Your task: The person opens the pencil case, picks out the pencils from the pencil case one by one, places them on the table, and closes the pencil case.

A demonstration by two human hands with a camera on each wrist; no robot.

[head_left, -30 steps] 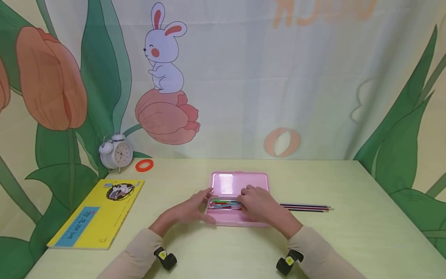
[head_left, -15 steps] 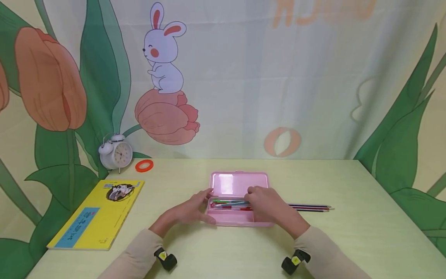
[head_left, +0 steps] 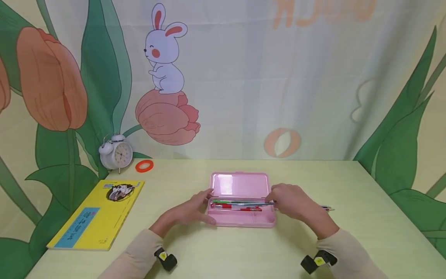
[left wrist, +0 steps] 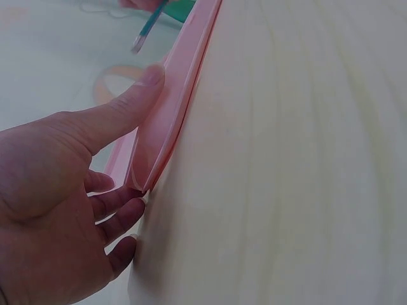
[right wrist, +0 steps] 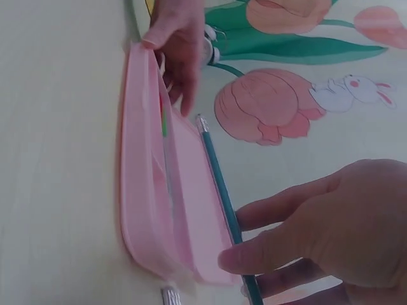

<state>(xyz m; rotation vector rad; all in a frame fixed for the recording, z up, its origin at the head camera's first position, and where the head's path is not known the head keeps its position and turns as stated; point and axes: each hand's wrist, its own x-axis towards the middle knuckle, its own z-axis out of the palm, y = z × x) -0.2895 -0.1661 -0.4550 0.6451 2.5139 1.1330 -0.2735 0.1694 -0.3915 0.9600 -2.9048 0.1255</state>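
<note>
A pink pencil case [head_left: 230,220] lies with its lid [head_left: 244,185] raised at the middle of the table. My left hand [head_left: 191,209] holds its left end, thumb [left wrist: 127,108] against the front wall and fingers around the corner. Between the thumb and fingers of my right hand [head_left: 290,200], a teal pencil [right wrist: 219,178] is pinched at the case's right end. Its metal-tipped end points left, over the back compartment. Red pens [head_left: 226,206] and a green one [head_left: 220,201] lie in that compartment. Striped pencils [head_left: 327,208] on the table are mostly hidden behind the right hand.
A yellow book [head_left: 115,217] lies on the left side of the table. Behind it stand a white alarm clock [head_left: 120,154] and a red-orange ring [head_left: 144,166]. A printed curtain [head_left: 237,85] hangs along the table's back edge.
My right hand has moved right with the teal pencil, from over the case to its right end, uncovering the red pens and now covering most of the striped pencils. The left hand stays put.
</note>
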